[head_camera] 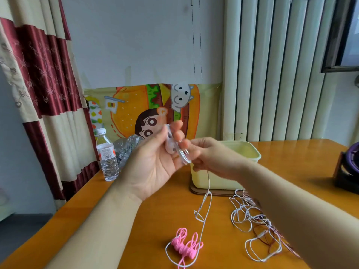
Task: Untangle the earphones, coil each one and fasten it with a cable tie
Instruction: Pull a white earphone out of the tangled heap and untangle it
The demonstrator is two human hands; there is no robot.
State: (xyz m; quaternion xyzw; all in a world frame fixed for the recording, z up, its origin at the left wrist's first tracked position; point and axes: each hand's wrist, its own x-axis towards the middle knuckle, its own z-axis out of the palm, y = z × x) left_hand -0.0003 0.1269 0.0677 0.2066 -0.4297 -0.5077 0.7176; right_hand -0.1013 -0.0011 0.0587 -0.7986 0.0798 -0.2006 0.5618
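Coiling of one earphone, head view. The white earphone (183, 156) is held above the tabletop (147, 230), wound in small loops against the left hand (153, 166), whose fingers (179, 133) are curled round the loops. The right hand (211, 158) is set just beside it, its fingertips (194, 145) pinched together on the cable at the coil; the exact contact is hidden by motion blur. A free tail (208, 181) of the same cable hangs from the coil down to the tabletop, where it is laid in a loose loop and runs on towards a pink bundle (185, 247). That bundle is already wound; whether it is tied cannot be told. A tangled heap (252, 220) of white and reddish earphones lies to the right, near a pale yellow tub (252, 152). A water bottle (107, 156) stands at the far left edge.

The step in hand is judged to be winding, not yet fastening. For the next move, the hanging tail must be drawn up turn by turn while the loops are kept clamped. A cable tie is then needed; none is identified here.
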